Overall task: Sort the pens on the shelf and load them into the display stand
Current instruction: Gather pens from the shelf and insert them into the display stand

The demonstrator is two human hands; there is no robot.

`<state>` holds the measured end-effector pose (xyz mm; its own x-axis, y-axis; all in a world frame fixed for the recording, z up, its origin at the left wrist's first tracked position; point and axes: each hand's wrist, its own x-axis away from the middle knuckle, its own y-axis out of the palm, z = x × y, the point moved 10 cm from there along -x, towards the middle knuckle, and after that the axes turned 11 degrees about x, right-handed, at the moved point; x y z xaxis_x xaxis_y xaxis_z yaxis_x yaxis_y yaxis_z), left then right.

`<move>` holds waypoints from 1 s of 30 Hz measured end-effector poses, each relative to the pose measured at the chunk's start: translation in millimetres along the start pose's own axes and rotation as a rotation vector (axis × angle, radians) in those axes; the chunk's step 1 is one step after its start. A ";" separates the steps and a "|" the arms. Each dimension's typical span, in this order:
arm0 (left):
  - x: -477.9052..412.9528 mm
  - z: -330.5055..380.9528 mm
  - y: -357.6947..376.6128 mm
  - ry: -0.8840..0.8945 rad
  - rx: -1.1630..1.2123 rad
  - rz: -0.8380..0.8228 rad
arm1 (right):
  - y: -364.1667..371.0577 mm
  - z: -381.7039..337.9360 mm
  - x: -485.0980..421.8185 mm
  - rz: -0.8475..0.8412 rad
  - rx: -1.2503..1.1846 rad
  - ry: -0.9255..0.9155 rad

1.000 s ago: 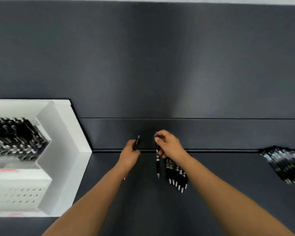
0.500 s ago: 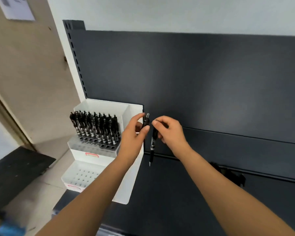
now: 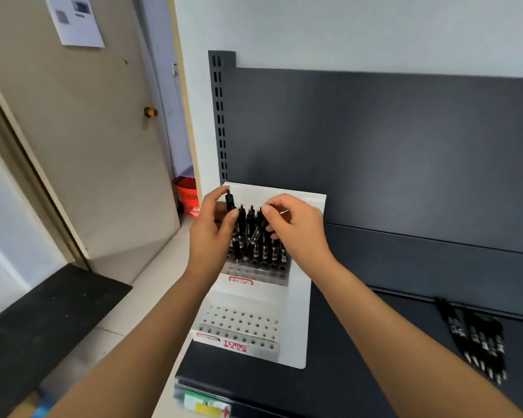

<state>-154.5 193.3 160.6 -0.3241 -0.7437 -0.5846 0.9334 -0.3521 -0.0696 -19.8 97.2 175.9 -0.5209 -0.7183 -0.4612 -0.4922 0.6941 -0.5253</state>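
I see both arms reaching over the white display stand [image 3: 299, 297], which stands at the left end of the dark shelf [image 3: 360, 372]. The left grip [image 3: 213, 229] is clamped on a black pen [image 3: 230, 203], held upright between thumb and fingers, its top showing just above the thumb. The right grip [image 3: 296, 229], close beside the left one, pinches a second pen [image 3: 256, 234] with thumb and forefinger; this pen is tilted and partly hidden, so I cannot tell if its tip is already in a hole. Directly under both grips, the standing pens [image 3: 264, 253] fill the upper tier of the stand. Below the grips, toward me, the lower tier [image 3: 239, 322] shows rows of holes. Far to the right of the right grip and lower, a bunch of loose pens [image 3: 480, 342] lies on the shelf. To the left of the left grip, an orange basket [image 3: 187, 194] is on the floor.
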 end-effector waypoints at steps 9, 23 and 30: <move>-16.1 -18.4 -4.0 -0.002 -0.055 -0.077 | 35.5 -9.5 -7.0 -0.014 0.504 -0.087; -26.2 -26.5 14.8 0.087 -0.222 -0.225 | 52.6 -0.9 -27.2 -0.031 0.818 -0.105; -16.8 -38.2 13.8 0.119 -0.334 -0.273 | 52.1 2.2 -26.2 -0.051 0.772 -0.151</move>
<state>-130.3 222.7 138.6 -0.5639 -0.5717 -0.5959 0.8209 -0.3093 -0.4801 -30.2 152.0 159.0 -0.3830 -0.7852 -0.4865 0.1394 0.4715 -0.8708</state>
